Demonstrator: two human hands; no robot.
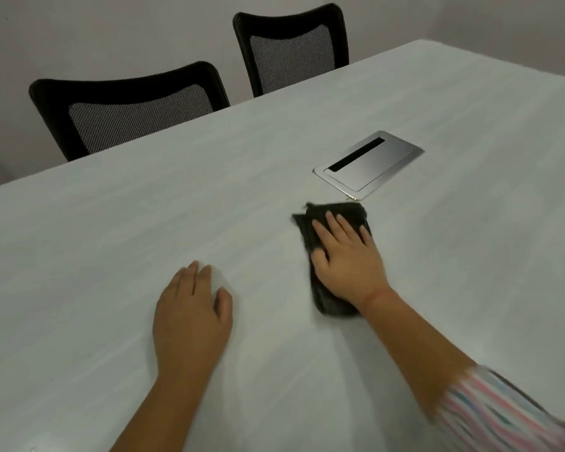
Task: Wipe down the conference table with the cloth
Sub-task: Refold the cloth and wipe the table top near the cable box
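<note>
Hiding cloth (340,212) middle, right hand (349,259) pressed flat on table (111,256).

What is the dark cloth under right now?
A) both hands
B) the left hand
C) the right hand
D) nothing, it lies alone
C: the right hand lies flat on the cloth, while the left hand rests on the bare table.

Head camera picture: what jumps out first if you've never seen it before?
The right hand pressing a dark cloth onto the pale conference table, right of centre. Just beyond it a shiny metal cable hatch sits flush in the table, and two black mesh chairs stand at the far edge.
</note>
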